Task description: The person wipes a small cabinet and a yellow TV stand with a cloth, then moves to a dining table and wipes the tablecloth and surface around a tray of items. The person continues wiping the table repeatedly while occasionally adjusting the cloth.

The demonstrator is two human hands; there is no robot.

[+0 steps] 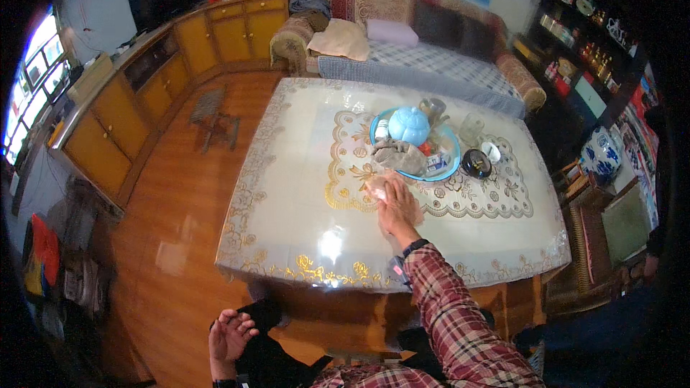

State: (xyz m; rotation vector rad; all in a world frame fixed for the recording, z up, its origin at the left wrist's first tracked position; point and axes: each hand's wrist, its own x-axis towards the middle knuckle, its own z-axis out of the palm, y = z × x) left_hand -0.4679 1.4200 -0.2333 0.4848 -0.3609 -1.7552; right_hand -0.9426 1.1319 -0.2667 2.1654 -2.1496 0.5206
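My right hand (398, 206) presses a pale pink cloth (376, 189) against the white tablecloth (302, 172), which has gold and silver floral patterns. The cloth shows on both sides of my fingers, near the front rim of a blue plastic tray (457, 157). In the tray are a light-blue lidded container (408, 125), a crumpled grey cloth (399, 156), a small white bottle (381, 129) and a small printed box (437, 163). Low at the table's near side, my left hand (232, 331) holds nothing, with its fingers loosely bent and apart.
Right of the tray stand a glass jar (471, 128), a dark round dish (477, 163) and a white cup (490, 152). A small folding stool (214, 118) is on the wooden floor at left. Beyond the table is a sofa (431, 59); a wicker chair (585, 248) stands at right.
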